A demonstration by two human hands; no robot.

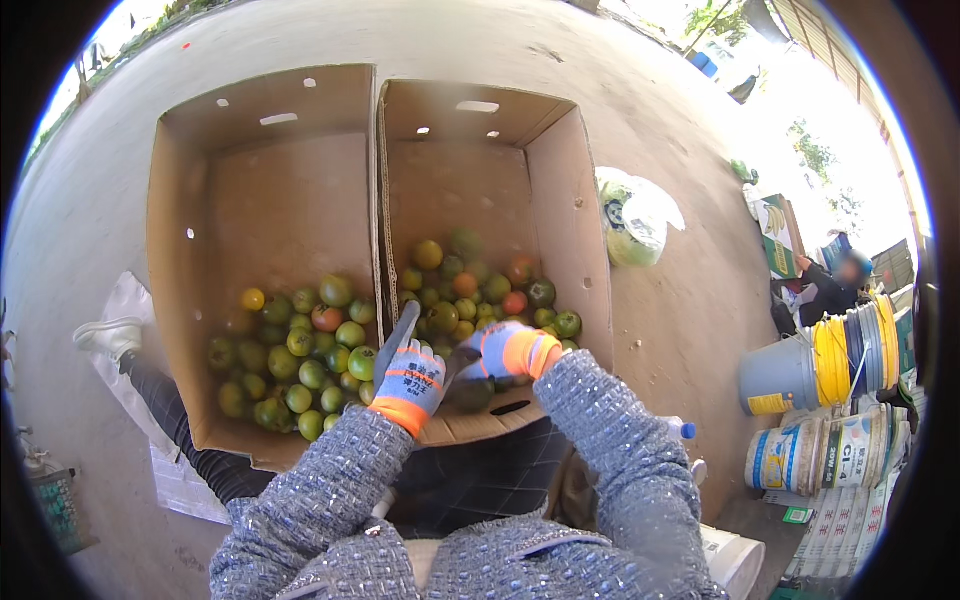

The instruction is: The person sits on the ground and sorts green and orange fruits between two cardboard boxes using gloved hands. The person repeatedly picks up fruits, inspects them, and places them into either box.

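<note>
Two open cardboard boxes stand side by side before me. The left box (292,187) and the right box (457,176) both hold mostly green tomatoes, gathered at their near ends. Among the left tomatoes (300,341) and right tomatoes (442,319) are a few orange or red ones. My left hand (412,375), in a grey-blue and orange work glove, is over the inner walls between the boxes, index finger stretched out, palm hidden. My right hand (514,351), gloved alike and blurred, is above the right box's near tomatoes. Its fingers point left toward my left thumb; its grasp is unclear.
A plastic bag with green contents (634,217) sits right of the boxes. Stacked buckets (780,375) and more buckets (787,457) lie at the right, with a person (832,281) beyond. Sheeting (184,480) lies under my outstretched leg (180,412) at left.
</note>
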